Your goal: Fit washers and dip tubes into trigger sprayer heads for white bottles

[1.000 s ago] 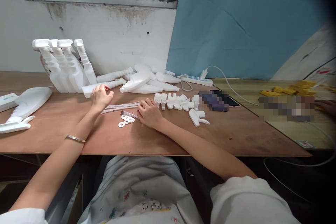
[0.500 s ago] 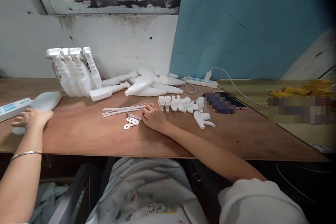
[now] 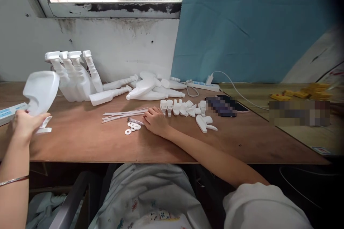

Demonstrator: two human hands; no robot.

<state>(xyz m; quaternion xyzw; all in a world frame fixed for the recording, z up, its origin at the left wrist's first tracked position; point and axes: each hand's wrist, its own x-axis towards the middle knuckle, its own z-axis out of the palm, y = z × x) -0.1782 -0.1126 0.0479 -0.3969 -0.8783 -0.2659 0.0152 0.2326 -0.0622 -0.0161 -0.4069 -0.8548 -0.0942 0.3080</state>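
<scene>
My left hand [image 3: 24, 125] is closed around the neck of a white spray bottle [image 3: 43, 89]. The bottle is tipped upside down, its broad base raised and its trigger head showing below my fingers near the table. My right hand [image 3: 156, 121] lies on the table with curled fingers. A slim, clear, pen-like piece [image 3: 135, 120] meets its fingertips; whatever is under the palm is hidden. Left of that hand are several white ring washers [image 3: 134, 126] and a bundle of thin white tubes [image 3: 120, 114]. Loose white trigger heads [image 3: 185, 107] stand in a row to its right.
Several white spray bottles [image 3: 77, 78] with heads stand at the back left. More white bottles [image 3: 150, 86] lie in a heap by the wall. Power strips [image 3: 202, 85], a phone [image 3: 233, 103], a single trigger head [image 3: 205, 123] and yellow pieces [image 3: 301, 93] are also around.
My left hand has turned and lifted the spray bottle from lying on the table to upside down, base up. The right hand has stayed in place; the view has shifted slightly.
</scene>
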